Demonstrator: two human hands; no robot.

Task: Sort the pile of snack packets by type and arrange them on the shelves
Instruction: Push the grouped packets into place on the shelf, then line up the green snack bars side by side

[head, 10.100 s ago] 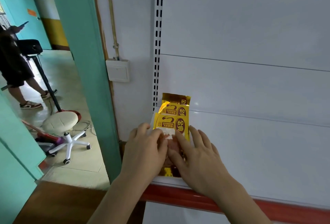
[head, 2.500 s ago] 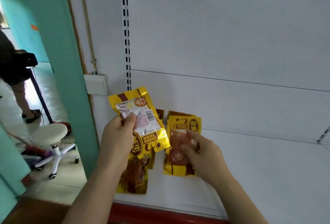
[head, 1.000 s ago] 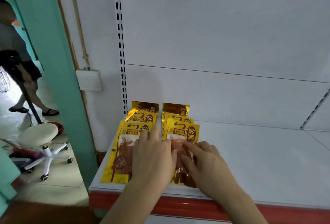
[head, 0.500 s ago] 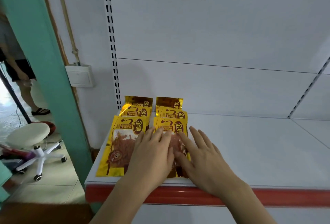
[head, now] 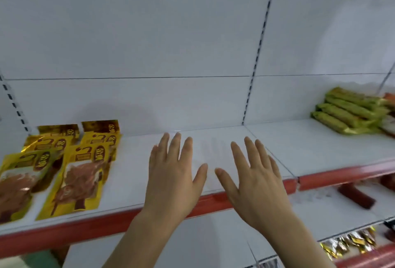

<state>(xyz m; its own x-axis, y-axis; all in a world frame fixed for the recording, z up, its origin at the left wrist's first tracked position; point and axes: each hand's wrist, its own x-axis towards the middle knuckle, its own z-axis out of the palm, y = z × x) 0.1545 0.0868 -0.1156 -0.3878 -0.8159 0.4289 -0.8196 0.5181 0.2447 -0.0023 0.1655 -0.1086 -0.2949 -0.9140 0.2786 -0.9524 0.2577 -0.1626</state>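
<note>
Two hands empty | left hand (head: 173, 173) and right hand (head: 254, 180) spread flat, fingers straight, over bare shelf (head: 213, 139), judged free for the next type | gold packets (head: 79, 169) sorted at shelf's left: six counted, two overlapping columns of three | green packets (head: 348, 111) piled far right, roughly four, blurred

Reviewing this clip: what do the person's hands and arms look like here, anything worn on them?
Both hands, left and right, are bare: no gloves, rings, watch or wristbands show. The forearms are bare too, with no sleeve in view down to the frame's bottom edge. Nails look short and unpainted, though the picture is somewhat blurred.
</note>
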